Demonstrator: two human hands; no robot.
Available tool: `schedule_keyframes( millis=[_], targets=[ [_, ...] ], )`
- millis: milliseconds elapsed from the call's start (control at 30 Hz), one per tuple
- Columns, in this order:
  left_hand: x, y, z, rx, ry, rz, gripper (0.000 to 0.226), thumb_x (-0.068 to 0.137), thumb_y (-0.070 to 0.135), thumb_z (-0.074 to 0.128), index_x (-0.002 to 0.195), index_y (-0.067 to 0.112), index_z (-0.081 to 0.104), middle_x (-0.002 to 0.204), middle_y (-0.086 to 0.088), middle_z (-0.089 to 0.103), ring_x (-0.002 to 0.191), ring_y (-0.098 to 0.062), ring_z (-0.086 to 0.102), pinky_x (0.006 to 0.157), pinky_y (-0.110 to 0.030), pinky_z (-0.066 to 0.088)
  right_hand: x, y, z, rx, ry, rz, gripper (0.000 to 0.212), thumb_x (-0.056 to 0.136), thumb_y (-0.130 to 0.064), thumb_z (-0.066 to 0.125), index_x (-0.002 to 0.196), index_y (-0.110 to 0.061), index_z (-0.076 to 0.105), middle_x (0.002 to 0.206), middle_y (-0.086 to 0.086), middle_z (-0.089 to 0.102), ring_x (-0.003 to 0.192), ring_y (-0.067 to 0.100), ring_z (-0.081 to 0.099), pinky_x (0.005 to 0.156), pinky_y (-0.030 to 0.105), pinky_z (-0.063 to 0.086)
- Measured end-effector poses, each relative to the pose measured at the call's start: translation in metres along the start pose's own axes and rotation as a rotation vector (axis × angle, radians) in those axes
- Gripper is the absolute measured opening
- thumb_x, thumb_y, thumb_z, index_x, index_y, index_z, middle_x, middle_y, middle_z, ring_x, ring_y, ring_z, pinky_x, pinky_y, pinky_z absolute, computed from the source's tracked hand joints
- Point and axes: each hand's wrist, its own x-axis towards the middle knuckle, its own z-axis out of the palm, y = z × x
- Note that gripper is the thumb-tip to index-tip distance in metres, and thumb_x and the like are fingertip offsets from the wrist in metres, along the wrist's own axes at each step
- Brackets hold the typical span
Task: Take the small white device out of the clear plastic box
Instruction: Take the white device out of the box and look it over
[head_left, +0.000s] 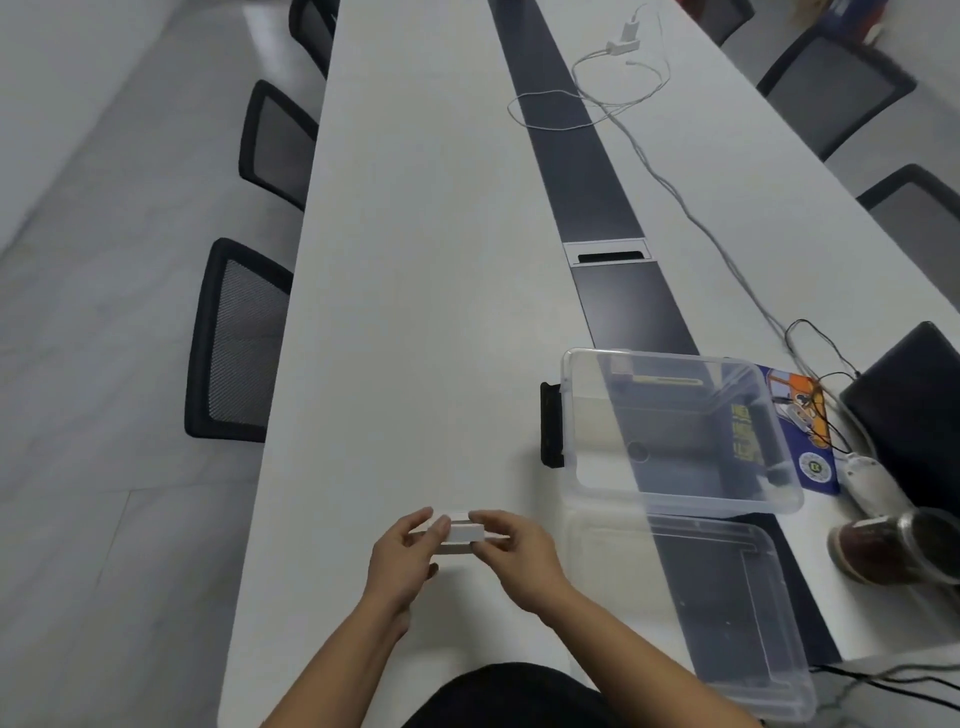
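The small white device is a flat white block held just above the white table, in front of me. My left hand grips its left end with fingers and thumb. My right hand pinches its right end. The clear plastic box stands open to the right of my hands, with a black latch on its left side. No white device shows inside the box. Its clear lid lies flat on the table just in front of the box.
A long white table has a dark strip down its middle with a cable port. White charger cables run down the right. A blue booklet, a dark laptop, a jar sit right. Black mesh chairs line both sides.
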Motion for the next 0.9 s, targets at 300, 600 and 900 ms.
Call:
schedule_keyframes(
  millis=[300,600,900],
  targets=[
    [0.016,-0.057,-0.045,0.009,0.125,-0.125,0.032,0.093,0.024,0.064,0.121,0.011,0.058,0.119,-0.009,0.065,0.099,-0.018,0.061,0.080,-0.036,0.053,0.017,0.026,0.042,-0.424,-0.490,0.028,0.069,0.090,-0.005,0.035,0.149,-0.040,0.035,0.149,-0.006,0.047,0.130,0.019,0.049,0.104,0.028,0.042],
    [0.018,-0.063,-0.053,0.335,0.180,-0.010,0.039,0.093,0.034,0.061,0.125,0.012,0.056,0.127,-0.010,0.061,0.108,-0.023,0.059,0.087,-0.035,0.049,0.018,0.033,0.055,-0.485,-0.385,0.026,0.057,0.099,-0.021,0.045,0.154,-0.023,0.030,0.156,0.002,0.038,0.133,0.021,0.049,0.110,0.030,0.036],
    [0.001,-0.026,0.010,0.671,0.284,0.393,0.057,0.093,0.030,0.059,0.144,0.009,0.044,0.155,-0.011,0.035,0.144,-0.027,0.027,0.112,-0.041,0.029,-0.017,0.077,-0.034,-0.235,0.283,0.107,0.043,0.100,-0.030,0.049,0.142,-0.023,0.046,0.141,0.000,0.049,0.119,0.012,0.053,0.100,0.027,0.044]
  ],
)
